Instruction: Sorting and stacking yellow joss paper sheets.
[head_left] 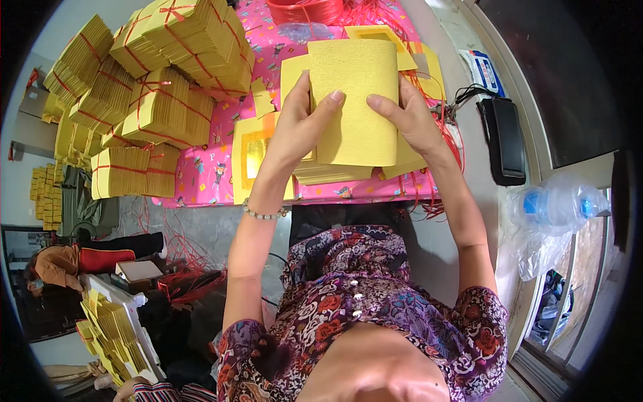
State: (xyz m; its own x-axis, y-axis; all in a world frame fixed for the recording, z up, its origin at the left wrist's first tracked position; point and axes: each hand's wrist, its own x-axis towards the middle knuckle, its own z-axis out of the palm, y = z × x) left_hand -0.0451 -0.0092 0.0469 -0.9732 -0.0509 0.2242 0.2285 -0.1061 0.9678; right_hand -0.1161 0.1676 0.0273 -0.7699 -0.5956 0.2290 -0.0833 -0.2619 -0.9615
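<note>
A folded piece of yellow joss paper [355, 130], ribbed and curved at its sides, is held up between my two hands over the table. My left hand [295, 124] grips its left side, thumb lying on the front face. On the opposite edge my right hand [416, 120] does the same, its fingers hidden behind the paper. Below and behind it lies a pile of yellow paper [335, 175], mostly covered. A sheet with a gold foil square [256, 157] rests beside my left wrist. Whether the held piece is one sheet or several, I cannot tell.
Tall stacks of yellow paper bundles [161, 107] tied with red string stand at the left on the pink tablecloth [207, 167]. A red string coil [305, 10] sits at the back. On the right are a black case [501, 137] and a plastic bottle [556, 204]. Another person [67, 264] is at the left.
</note>
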